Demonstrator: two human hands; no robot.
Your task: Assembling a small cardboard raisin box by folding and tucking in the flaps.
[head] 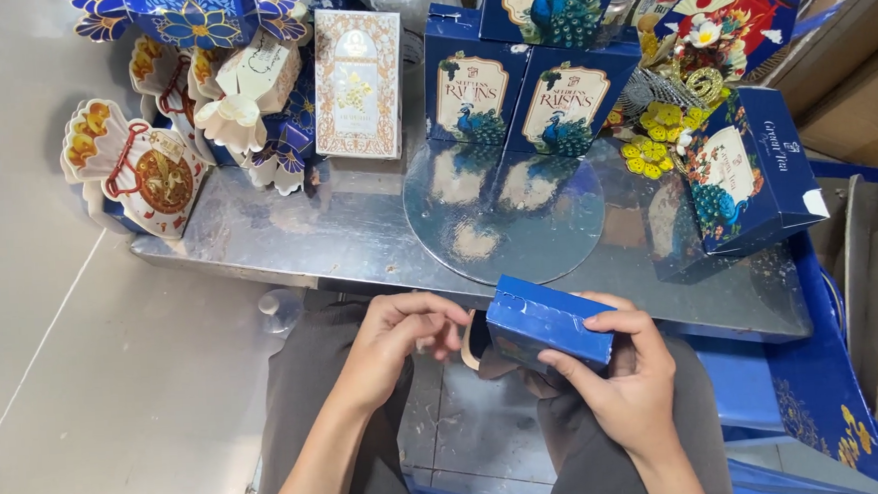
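Note:
My right hand [621, 373] grips a small dark blue cardboard box [546, 320] from below and from its right end, holding it over my lap. My left hand [401, 337] is curled at the box's left end, fingertips touching something small and pale there; what it is I cannot tell. A dark round thing, possibly a tape roll [476, 343], shows between my hands under the box.
A metal table [358, 236] carries a round mirror disc [502, 214], two blue peacock boxes [516, 98], a white and gold box [355, 81], fan-shaped floral boxes [139, 167] and a blue box at right [751, 175]. Flat blue box sheets [827, 397] lie at lower right.

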